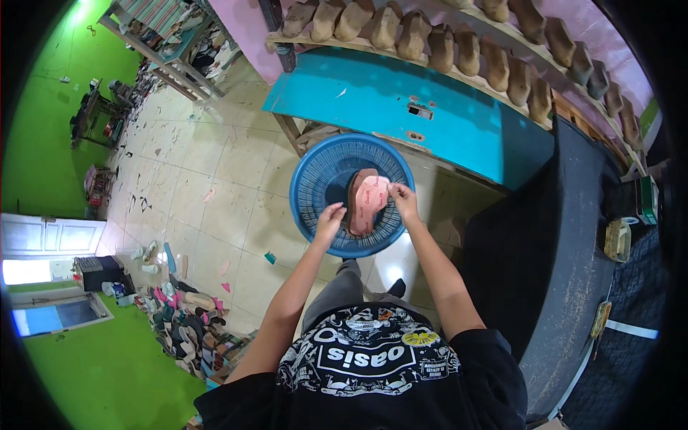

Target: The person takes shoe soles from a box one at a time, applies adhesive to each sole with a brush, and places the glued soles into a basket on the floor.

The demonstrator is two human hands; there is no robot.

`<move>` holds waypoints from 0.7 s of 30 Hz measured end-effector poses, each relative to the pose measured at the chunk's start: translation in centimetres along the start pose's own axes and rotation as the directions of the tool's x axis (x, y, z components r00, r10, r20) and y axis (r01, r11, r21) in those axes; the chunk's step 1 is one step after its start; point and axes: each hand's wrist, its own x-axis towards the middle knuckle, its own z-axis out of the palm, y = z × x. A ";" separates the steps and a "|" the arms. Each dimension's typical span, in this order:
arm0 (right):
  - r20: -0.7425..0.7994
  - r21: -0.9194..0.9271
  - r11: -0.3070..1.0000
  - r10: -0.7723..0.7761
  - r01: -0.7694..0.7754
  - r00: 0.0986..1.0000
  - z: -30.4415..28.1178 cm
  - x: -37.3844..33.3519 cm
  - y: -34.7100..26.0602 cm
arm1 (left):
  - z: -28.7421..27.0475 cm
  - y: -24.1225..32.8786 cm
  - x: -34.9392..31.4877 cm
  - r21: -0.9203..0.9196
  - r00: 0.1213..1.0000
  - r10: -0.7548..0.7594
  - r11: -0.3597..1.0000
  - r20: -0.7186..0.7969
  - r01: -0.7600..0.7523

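Note:
Pink shoe insoles [371,195] with reddish printing lie over a brown sole-shaped piece [353,192], low in a blue plastic basket [308,172] that stands in front of me. My right hand [403,199] is closed, pinching the pink insole's upper right edge between thumb and fingers. On the other side, my left hand [332,220] has its fingers curled together by the brown piece's left edge. Whether those fingertips grip the edge or something small is too fine to make out.
Behind the basket stands a turquoise table [344,86], below shelves with rows of shoe lasts [414,36]. A black-covered surface [527,251] is on my right. A pile of shoe parts [190,322] lies at lower left, with scraps on the tiled floor [244,215].

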 end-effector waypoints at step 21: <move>-0.408 -0.667 0.698 -0.047 -0.262 0.912 0.9 8.0 12.1 | -0.8 -2.9 10.2 0.113 0.905 -0.365 0.930 0.219 0.348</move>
